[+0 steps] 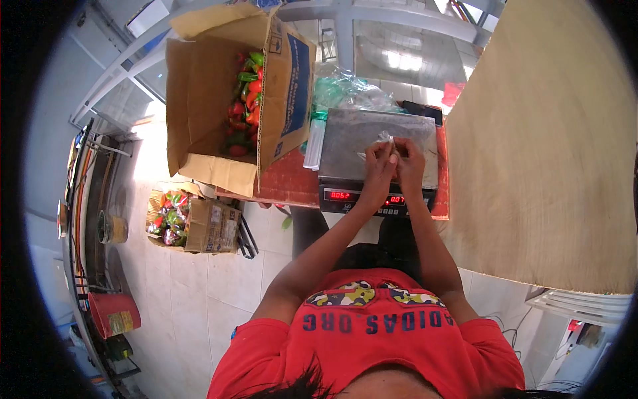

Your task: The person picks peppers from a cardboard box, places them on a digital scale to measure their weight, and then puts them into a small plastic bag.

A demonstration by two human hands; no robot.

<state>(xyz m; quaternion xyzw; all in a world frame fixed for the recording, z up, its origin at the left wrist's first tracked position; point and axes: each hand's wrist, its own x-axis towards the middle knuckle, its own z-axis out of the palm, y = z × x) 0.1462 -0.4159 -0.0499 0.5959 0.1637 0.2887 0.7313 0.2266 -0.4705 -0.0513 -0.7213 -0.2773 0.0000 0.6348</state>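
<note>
Over the metal plate of a digital scale (345, 143), both my hands come together with their fingers closed. My left hand (380, 166) and my right hand (410, 161) pinch the top of a small clear plastic bag (385, 136). The bag's gathered edge sticks up past my fingertips. My hands mostly cover what is inside it. Red digits glow on the scale's front panel, partly behind my wrists.
Left of the scale, an open cardboard box (212, 113) holds red and green peppers (249, 100). Clear plastic bags (352, 93) and a dark phone (423, 112) lie behind the scale. A smaller box (216, 226) with bagged peppers stands lower left. A wooden board (545, 153) fills the right.
</note>
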